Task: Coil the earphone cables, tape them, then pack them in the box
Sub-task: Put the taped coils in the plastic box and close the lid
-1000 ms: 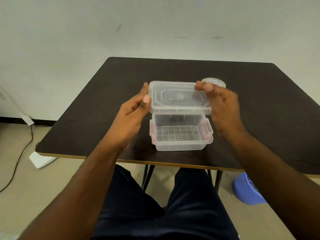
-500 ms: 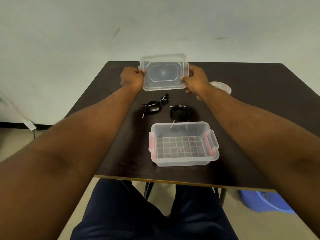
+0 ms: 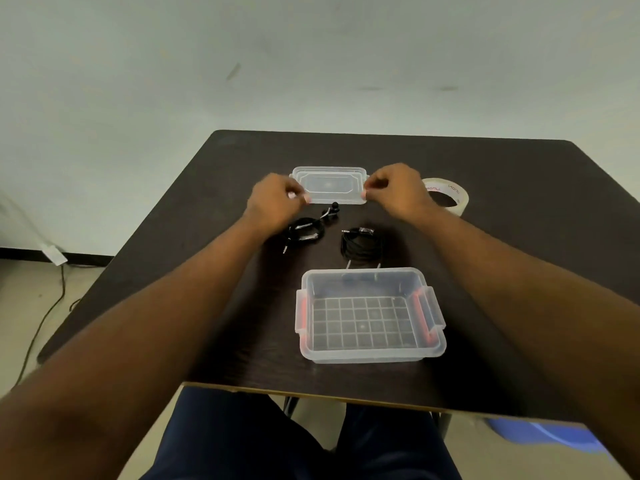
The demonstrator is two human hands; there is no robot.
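The clear box lid (image 3: 329,185) lies flat on the far middle of the dark table (image 3: 519,237). My left hand (image 3: 277,200) pinches its near left corner and my right hand (image 3: 394,188) pinches its near right corner, fingers curled. Two black earphone cables lie coiled between the lid and the box: one coil (image 3: 304,232) by my left wrist with an earbud sticking out, the other coil (image 3: 362,242) to its right. The open clear box (image 3: 370,353) with red side latches stands empty near the table's front edge.
A roll of clear tape (image 3: 448,195) lies just right of my right hand. My legs are under the table's front edge. A blue bin (image 3: 543,434) stands on the floor at the right, and a white power strip with a cable (image 3: 52,254) lies on the floor at the left.
The lid was lifted off the box, carried away over the cables, and set down flat on the far side of the table. Both hands stayed at its ends.
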